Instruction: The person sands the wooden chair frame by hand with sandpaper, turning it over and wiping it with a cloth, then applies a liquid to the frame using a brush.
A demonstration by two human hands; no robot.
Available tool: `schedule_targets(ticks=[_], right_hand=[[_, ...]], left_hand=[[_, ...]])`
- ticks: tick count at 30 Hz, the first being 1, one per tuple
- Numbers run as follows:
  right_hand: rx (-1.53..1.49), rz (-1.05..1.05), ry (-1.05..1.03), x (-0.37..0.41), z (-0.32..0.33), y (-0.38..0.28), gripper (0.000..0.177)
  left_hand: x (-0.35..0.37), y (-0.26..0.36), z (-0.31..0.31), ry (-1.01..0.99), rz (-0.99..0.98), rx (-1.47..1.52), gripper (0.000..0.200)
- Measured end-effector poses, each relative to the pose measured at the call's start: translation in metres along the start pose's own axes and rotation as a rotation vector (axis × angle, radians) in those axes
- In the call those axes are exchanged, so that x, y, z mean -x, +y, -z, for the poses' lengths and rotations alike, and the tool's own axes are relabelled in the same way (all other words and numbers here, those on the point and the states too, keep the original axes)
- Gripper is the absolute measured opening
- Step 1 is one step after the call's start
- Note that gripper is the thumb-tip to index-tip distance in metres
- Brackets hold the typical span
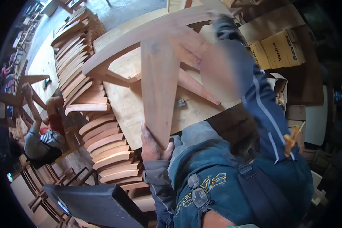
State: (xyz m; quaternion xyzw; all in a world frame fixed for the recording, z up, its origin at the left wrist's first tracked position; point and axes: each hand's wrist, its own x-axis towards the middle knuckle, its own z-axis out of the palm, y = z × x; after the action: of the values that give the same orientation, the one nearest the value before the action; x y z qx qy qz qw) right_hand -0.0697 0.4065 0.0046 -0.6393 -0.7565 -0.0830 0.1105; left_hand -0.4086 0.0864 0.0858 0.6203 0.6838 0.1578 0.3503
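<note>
Left hand (152, 148): curled round the narrow end of 1 leg (159, 91)
Right hand (216, 16): up by the far end, too blurry to tell the grip
Wooden frame (114, 51): over the pale table (121, 119); could tip or slip from a loose hold; looks pinkish brown, curved, smudged
Curved pieces (110, 142): stacked beside the table

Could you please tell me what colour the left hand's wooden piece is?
The wooden piece is pale reddish-brown, clearest in the head view.

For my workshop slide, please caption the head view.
A left hand holds a reddish-brown, tapered-legged wooden frame beside a row of curved brown wooden pieces.
</note>
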Motion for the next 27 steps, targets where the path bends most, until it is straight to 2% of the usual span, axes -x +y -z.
schedule_targets(ticks=[3,4,7,11,12,14,16,20,21,23,25,27], right_hand=[[-0.144,0.323,0.129,-0.029,-0.014,-0.130,0.022],[-0.203,0.396,0.190,-0.030,-0.009,-0.149,0.022],[-0.260,0.359,0.125,-0.027,-0.004,-0.085,0.022],[-0.107,0.018,-0.037,0.003,0.009,0.068,0.022],[-0.056,-0.050,-0.049,0.011,0.012,0.086,0.022],[0.009,-0.099,-0.043,0.018,0.009,0.080,0.022],[0.011,-0.006,0.004,0.011,0.004,0.023,0.022],[-0.114,0.473,0.000,0.005,-0.003,-0.169,0.022],[-0.287,0.549,0.361,0.023,0.010,-0.187,0.020],[-0.469,0.523,0.278,0.017,0.013,-0.177,0.019],[-0.384,0.504,0.168,0.023,0.018,-0.134,0.018],[-0.289,0.394,0.080,0.024,0.014,-0.077,0.018]], left_hand=[[0.001,0.005,0.000,0.009,-0.018,0.033,0.091],[0.001,0.002,-0.001,0.011,-0.036,0.048,0.091],[0.001,-0.004,-0.005,0.116,-0.182,-0.059,0.098],[0.003,-0.007,-0.008,0.139,-0.168,-0.066,0.099],[0.001,-0.004,-0.006,0.133,-0.161,-0.070,0.099],[-0.001,-0.005,-0.005,0.109,-0.142,-0.101,0.100],[-0.002,-0.005,-0.005,0.103,-0.141,-0.112,0.100],[-0.001,-0.007,-0.004,0.081,-0.143,-0.115,0.100],[0.000,-0.005,-0.004,0.054,-0.108,-0.059,0.097],[0.004,-0.003,-0.002,0.002,-0.029,0.055,0.092],[0.002,-0.005,-0.005,0.051,-0.077,0.014,0.092],[0.000,-0.011,-0.007,0.107,-0.156,-0.054,0.096]])
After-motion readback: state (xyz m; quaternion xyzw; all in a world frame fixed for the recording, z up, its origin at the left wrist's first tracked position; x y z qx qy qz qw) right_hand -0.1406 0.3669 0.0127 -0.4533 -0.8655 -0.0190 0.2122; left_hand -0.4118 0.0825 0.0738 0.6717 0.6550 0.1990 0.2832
